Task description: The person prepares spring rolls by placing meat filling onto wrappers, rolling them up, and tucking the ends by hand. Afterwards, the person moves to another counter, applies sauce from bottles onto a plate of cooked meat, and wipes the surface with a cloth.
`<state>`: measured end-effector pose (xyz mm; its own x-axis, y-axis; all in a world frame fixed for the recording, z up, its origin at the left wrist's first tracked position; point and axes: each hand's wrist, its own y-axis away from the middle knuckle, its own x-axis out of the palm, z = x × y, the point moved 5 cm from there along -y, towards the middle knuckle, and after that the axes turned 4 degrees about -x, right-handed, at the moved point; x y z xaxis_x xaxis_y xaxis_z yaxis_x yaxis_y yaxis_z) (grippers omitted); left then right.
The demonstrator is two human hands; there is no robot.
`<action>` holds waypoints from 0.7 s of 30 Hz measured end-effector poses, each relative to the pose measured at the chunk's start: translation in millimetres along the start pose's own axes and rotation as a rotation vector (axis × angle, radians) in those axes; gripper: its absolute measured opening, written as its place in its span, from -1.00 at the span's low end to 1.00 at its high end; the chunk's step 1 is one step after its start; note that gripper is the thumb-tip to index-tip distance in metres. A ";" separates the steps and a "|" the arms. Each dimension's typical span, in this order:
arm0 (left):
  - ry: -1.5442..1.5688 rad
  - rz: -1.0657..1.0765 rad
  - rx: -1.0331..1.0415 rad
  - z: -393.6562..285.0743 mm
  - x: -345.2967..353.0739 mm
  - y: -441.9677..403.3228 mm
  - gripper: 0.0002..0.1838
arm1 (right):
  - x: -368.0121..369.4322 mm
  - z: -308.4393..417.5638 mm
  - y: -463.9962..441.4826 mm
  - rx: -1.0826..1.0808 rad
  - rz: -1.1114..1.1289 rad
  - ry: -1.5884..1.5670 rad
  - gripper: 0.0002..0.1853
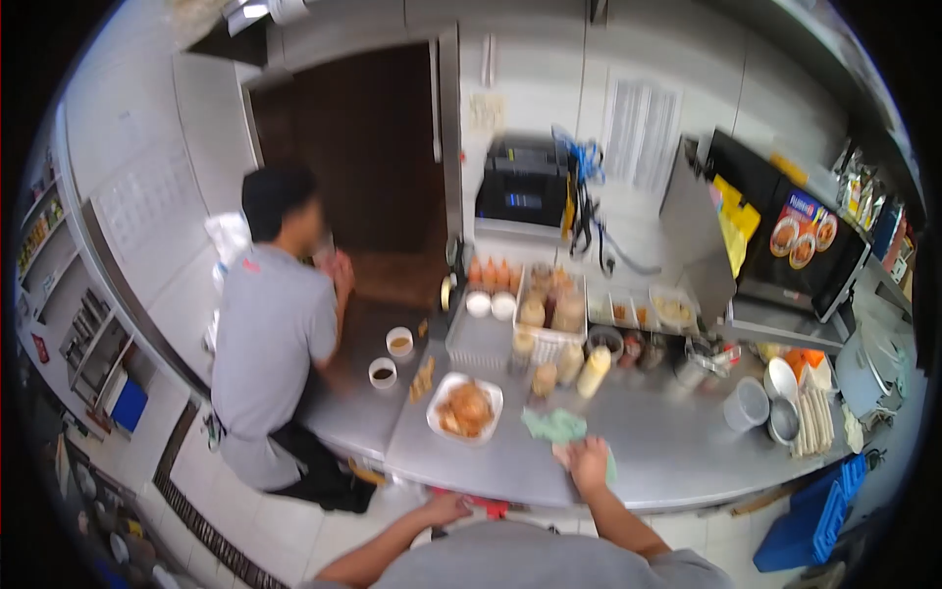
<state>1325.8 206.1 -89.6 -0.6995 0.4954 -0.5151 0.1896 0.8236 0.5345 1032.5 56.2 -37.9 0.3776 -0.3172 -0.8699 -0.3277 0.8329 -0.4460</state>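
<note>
My right hand [586, 463] is on the steel counter near its front edge, fingers closed on a pale green cloth [553, 424]. Part of the cloth spreads out ahead of the hand, and another bit shows to its right. My left hand [447, 508] is low at the counter's front edge, holding nothing that I can see, its fingers loosely extended. Between the hands and farther in is a white square dish [464, 407] of browned food, apart from both. A squeeze bottle of pale yellow sauce [594, 371] stands beyond the cloth.
A co-worker in a grey shirt [275, 324] leans at the counter's left end, beside two cups of dark sauce [383, 372]. Behind are a white basket of jars [557, 312] and a black printer [525, 179]. Bowls [782, 378] and a clear tub [746, 403] stand right.
</note>
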 end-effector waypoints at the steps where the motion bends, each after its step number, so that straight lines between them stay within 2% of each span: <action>1: -0.159 0.056 0.087 13.4 27.9 -16.9 -0.54 | 15.1 -10.9 -2.8 -0.055 -0.026 -0.020 -0.86; 2: -0.535 0.099 0.342 44.7 72.6 -47.4 -0.57 | 8.5 -8.5 -8.4 -0.029 -0.032 0.010 -0.83; 3: -0.371 0.183 0.039 -24.6 49.9 -8.6 -0.58 | 23.9 -17.7 -12.5 -0.061 0.096 0.072 -0.81; 4: -0.479 0.036 0.006 -28.2 60.6 -10.0 -0.50 | -16.1 5.2 -22.1 0.002 0.185 0.100 -0.82; 5: -0.602 -0.317 0.375 -38.8 70.8 -7.4 -0.31 | -33.0 8.6 -23.0 -0.003 0.027 0.008 -0.82; 6: -0.739 -0.345 0.556 -47.2 77.3 -14.8 -0.27 | -47.7 8.3 -13.8 -0.008 -0.148 -0.079 -0.79; 8: -0.705 -0.424 0.539 -26.6 102.7 -57.4 -0.35 | -81.5 13.4 24.0 -0.062 -0.105 -0.266 -0.72; 9: -0.691 -0.236 0.284 -30.8 103.2 -68.5 -0.40 | -92.0 12.4 40.8 -0.087 -0.095 -0.356 -0.68; 10: -0.679 -0.048 0.041 -36.5 99.6 -77.4 -0.45 | -86.5 0.5 66.2 0.037 0.026 -0.463 -0.68; 12: -0.578 -0.084 -0.027 -26.6 101.8 -96.2 -0.49 | -71.1 -28.5 144.2 0.321 0.254 -0.670 -0.68; 14: -0.657 0.021 -0.031 -33.2 104.2 -95.0 -0.47 | -24.1 -90.7 236.6 0.678 0.341 -0.864 -0.64; 16: -0.716 -0.171 0.089 -36.6 105.8 -78.4 -0.45 | -8.3 -147.2 304.0 1.348 0.356 -1.045 -0.52; 18: -0.760 -0.115 0.148 -33.2 105.6 -67.0 -0.31 | 1.0 -198.6 343.0 1.576 0.088 -1.161 -0.43; 19: -0.763 -0.052 0.087 -35.7 106.3 -62.1 -0.29 | -8.2 -213.2 347.6 1.596 -0.054 -1.195 -0.31; 21: -0.766 0.019 0.007 -50.0 103.5 -52.0 -0.26 | -14.3 -245.1 356.2 1.530 -0.201 -1.178 -0.07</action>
<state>1209.1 200.7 -137.2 -0.0238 0.5608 -0.8276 0.2034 0.8132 0.5453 698.1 246.3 -235.9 0.8213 -0.5704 0.0084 0.4551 0.6641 0.5932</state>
